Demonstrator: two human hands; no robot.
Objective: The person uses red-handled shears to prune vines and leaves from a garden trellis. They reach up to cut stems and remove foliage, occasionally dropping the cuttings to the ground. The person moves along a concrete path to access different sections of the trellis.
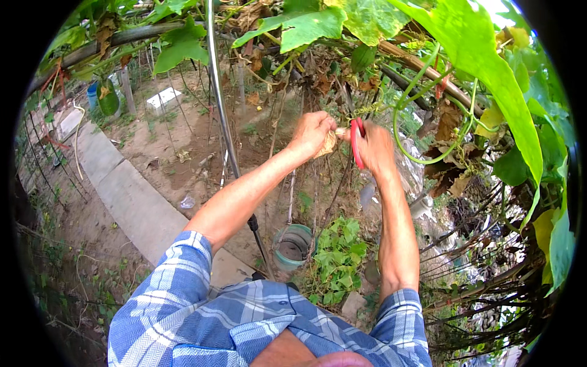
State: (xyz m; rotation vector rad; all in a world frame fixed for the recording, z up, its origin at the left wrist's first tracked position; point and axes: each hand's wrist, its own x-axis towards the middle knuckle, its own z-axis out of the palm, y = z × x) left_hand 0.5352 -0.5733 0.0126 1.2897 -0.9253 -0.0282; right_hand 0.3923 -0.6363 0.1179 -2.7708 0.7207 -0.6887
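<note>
My left hand (313,133) is closed on a dry, tan withered leaf (329,145) that hangs below its fingertips. Just to its right, my right hand (376,150) grips red-handled scissors (356,144); their blades are hard to make out, and the hand is slightly blurred. The fingertips of both hands nearly meet among thin vine stems. Dry brown leaves (321,76) hang in a clump right above them. A curling green tendril (396,125) loops beside my right hand.
Broad green leaves (315,27) and wooden poles (416,61) form a trellis overhead. A shiny metal pole (218,85) rises left of my hands. Below stand a green bucket (293,246) and a leafy plant (339,257). A concrete path (137,192) runs along the left. Dry branches crowd the right.
</note>
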